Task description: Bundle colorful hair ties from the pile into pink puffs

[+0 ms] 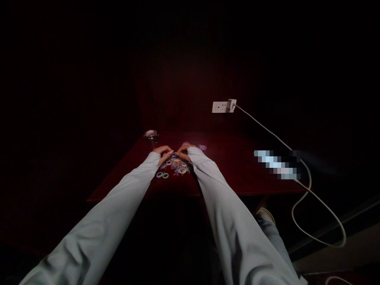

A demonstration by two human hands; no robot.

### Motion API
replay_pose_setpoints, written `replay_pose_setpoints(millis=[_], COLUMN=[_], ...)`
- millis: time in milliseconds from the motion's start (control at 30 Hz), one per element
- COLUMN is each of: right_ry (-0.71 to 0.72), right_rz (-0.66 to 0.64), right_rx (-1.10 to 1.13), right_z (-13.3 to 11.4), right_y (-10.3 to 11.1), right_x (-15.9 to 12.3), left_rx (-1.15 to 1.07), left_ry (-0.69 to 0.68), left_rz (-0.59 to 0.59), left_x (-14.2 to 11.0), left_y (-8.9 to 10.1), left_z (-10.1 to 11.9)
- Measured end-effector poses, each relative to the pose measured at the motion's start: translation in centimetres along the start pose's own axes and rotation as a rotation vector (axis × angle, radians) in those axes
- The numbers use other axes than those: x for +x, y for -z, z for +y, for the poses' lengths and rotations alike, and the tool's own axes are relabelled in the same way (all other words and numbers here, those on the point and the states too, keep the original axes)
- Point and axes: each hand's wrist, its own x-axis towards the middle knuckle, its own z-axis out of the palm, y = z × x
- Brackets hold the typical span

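Observation:
Both my arms in pale grey sleeves reach out over a dark red table (237,166). My left hand (163,152) and my right hand (183,152) meet fingertip to fingertip just above a pile of small coloured rubber bands (177,165). The fingers of both hands are curled and pinched together; whatever sits between them is too small to make out. Two loose rings, one blue and one green (162,175), lie on the table just left of the pile.
A small round clear jar (151,134) stands at the table's back left. A white wall socket with a charger (224,106) feeds a white cable (308,186) running to a blurred-out object (277,164) on the right of the table. The room is very dark.

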Motion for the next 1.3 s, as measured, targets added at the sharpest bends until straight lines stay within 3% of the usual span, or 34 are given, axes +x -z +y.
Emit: replay_pose_setpoints(millis=[467,833,1300], right_ry=[-0.032,0.036,0.031], right_rz=[0.011,0.071,0.045], right_rx=[0.091,0.096,0.065], right_z=[0.0,1.4,0.8], right_y=[-0.1,-1.4,-0.5], right_x=[0.5,1.6,0.5], left_rx=[-0.003,-0.059,-0.087], left_ry=[0.008,0.042,0.093], left_rz=[0.019,0.029,0.044], left_x=[0.0,0.1,0.0], left_y=[0.0,-0.1,-0.1], left_z=[-0.1,0.1,0.5])
